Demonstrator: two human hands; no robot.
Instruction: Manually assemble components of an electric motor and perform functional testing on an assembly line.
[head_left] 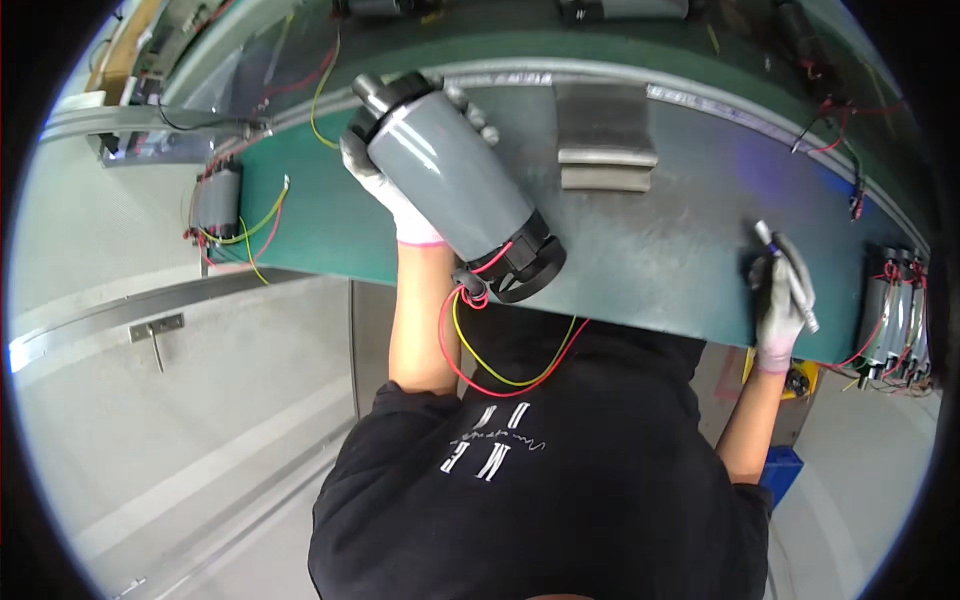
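Note:
My left hand [378, 175], in a white glove with grey-coated fingers, is wrapped round a grey cylindrical electric motor [455, 170] near its shaft end. The motor is tilted above the bench, its silver shaft toward the upper left and its black fan end toward the lower right. Red and yellow-green wires [490, 385] hang from the fan end in front of my dark top. Over at the right, my gloved right hand [780, 310] is closed on a slim white marker pen [800, 295]. A short white piece with a dark band sticks out by its fingertips; whether it belongs to the pen is unclear.
A metal V-shaped block [605, 170] stands on the green bench [660, 260]. More grey motors with wires lie at the left end [218, 200] and right end [885, 310]. Beyond the bench's raised far rail are further motors. A blue bin [781, 472] sits below, right.

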